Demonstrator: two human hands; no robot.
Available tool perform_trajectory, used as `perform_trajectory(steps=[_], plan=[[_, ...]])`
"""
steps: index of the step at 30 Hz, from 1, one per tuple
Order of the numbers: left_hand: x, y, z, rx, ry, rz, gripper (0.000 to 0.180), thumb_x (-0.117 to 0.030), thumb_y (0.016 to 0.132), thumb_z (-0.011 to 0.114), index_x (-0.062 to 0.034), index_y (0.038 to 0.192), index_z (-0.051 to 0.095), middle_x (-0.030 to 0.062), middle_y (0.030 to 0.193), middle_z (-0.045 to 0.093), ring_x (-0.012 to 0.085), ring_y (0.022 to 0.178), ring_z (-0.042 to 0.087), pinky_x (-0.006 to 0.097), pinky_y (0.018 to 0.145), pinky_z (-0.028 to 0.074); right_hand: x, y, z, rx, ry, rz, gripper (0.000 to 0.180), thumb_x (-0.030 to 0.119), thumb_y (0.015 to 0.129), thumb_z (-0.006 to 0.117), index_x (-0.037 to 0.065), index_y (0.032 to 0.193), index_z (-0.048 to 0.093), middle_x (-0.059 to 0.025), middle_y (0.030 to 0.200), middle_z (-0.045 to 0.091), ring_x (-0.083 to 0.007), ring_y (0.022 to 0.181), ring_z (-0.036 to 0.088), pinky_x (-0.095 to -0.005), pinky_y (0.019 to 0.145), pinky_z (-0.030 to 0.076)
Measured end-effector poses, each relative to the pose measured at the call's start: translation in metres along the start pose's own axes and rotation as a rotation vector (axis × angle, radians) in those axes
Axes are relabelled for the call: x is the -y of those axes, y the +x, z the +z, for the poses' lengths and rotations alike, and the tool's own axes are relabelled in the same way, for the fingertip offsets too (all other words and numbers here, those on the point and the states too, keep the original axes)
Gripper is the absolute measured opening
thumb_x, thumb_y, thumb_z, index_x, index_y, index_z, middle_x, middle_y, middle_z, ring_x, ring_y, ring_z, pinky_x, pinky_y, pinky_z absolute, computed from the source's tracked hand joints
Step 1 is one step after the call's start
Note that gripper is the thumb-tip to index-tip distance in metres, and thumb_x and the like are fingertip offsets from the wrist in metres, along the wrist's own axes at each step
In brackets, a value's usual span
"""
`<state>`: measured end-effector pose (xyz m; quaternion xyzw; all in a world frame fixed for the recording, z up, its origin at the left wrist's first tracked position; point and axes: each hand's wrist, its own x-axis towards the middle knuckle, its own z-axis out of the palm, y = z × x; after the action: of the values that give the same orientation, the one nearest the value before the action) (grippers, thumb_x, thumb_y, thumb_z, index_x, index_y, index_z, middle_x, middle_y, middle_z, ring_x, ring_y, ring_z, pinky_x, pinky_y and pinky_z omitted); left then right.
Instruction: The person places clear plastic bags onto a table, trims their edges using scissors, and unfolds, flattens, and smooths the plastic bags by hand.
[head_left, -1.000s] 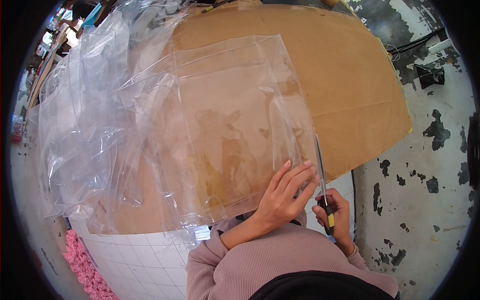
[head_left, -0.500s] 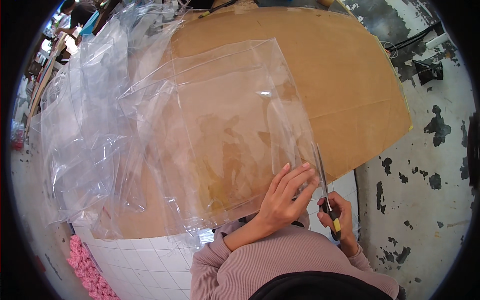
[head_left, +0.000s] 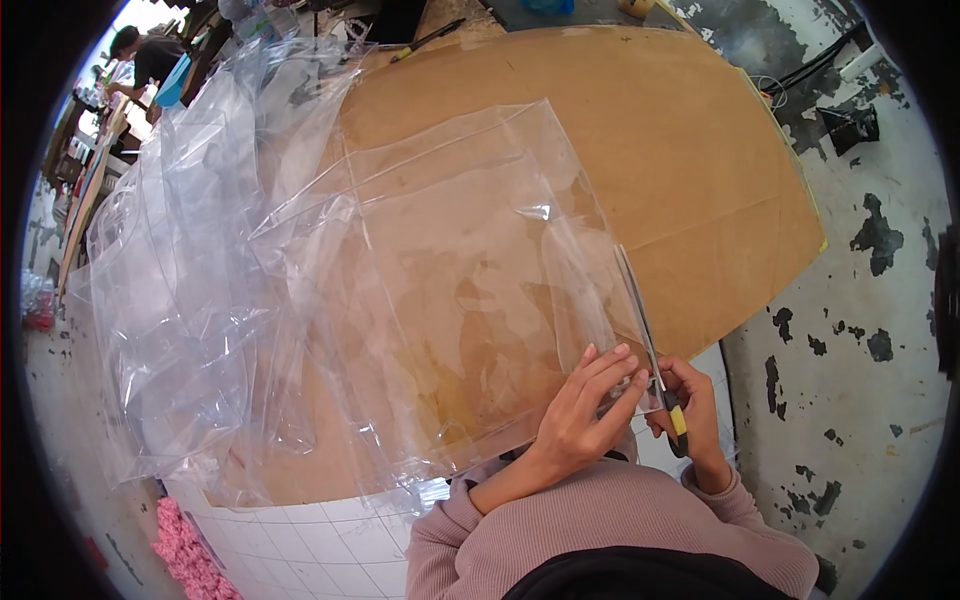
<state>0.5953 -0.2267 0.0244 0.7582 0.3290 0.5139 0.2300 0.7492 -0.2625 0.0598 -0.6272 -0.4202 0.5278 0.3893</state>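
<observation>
A clear plastic sheet (head_left: 450, 240) with folds and creases lies on brown cardboard in front of me. My left hand (head_left: 585, 410) rests on its near right corner, fingers stretched out and lying on the plastic. In my right hand (head_left: 697, 400), just off the cardboard's near edge, are scissors (head_left: 678, 425) with black and yellow handles. Their long blades point away from me along the sheet's right edge, close to my left fingertips. Whether the plastic lies between the blades is hard to make out.
Brown cardboard (head_left: 700, 150) covers the table. Crumpled clear plastic (head_left: 180, 300) is heaped at the left. A black and yellow tool (head_left: 428, 40) lies at the far edge. Pink fluffy material (head_left: 190, 555) is at lower left; a person (head_left: 155, 60) stands far left.
My right hand and the scissors have moved forward along the sheet's right edge. My left hand stays on the plastic. The whole view has shifted slightly.
</observation>
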Motion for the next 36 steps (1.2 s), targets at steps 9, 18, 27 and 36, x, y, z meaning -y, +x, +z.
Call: perform_trajectory(steps=[9, 18, 27, 36], plan=[[0.001, -0.001, -0.001, -0.040, -0.028, 0.010, 0.035, 0.007, 0.062, 0.065, -0.0034, 0.096, 0.064, 0.0111, 0.100, 0.058, 0.0280, 0.099, 0.058, 0.045, 0.093, 0.041, 0.007, 0.003, 0.006, -0.009, 0.045, 0.041, 0.040, -0.003, 0.060, 0.068, 0.000, 0.097, 0.054, -0.0002, 0.070, 0.057, -0.0035, 0.061, 0.052, -0.0159, 0.050, 0.041], [0.000, -0.001, -0.002, -0.028, -0.057, -0.003, 0.040, 0.009, 0.058, 0.061, -0.0042, 0.096, 0.065, 0.0102, 0.099, 0.058, 0.0273, 0.098, 0.058, 0.044, 0.093, 0.041, 0.001, -0.002, 0.001, -0.102, -0.079, 0.069, 0.030, -0.004, 0.064, 0.065, 0.000, 0.092, 0.056, 0.0030, 0.059, 0.050, -0.0018, 0.053, 0.045, -0.0176, 0.046, 0.035], [0.002, -0.002, -0.002, -0.036, -0.091, -0.015, 0.037, 0.007, 0.059, 0.064, -0.0048, 0.094, 0.065, 0.0102, 0.100, 0.059, 0.0269, 0.099, 0.058, 0.044, 0.093, 0.041, 0.004, -0.010, 0.000, -0.082, -0.099, 0.039, 0.024, 0.000, 0.068, 0.064, 0.001, 0.091, 0.056, 0.0028, 0.059, 0.050, -0.0025, 0.055, 0.048, -0.0170, 0.052, 0.041], [0.003, -0.003, -0.001, -0.075, -0.129, -0.007, 0.043, 0.010, 0.055, 0.059, -0.0041, 0.096, 0.065, 0.0102, 0.100, 0.058, 0.0268, 0.100, 0.058, 0.044, 0.094, 0.040, 0.003, 0.000, 0.003, -0.114, -0.161, -0.067, 0.028, 0.001, 0.066, 0.066, 0.002, 0.092, 0.056, 0.0012, 0.064, 0.054, -0.0028, 0.058, 0.049, -0.0185, 0.054, 0.043]])
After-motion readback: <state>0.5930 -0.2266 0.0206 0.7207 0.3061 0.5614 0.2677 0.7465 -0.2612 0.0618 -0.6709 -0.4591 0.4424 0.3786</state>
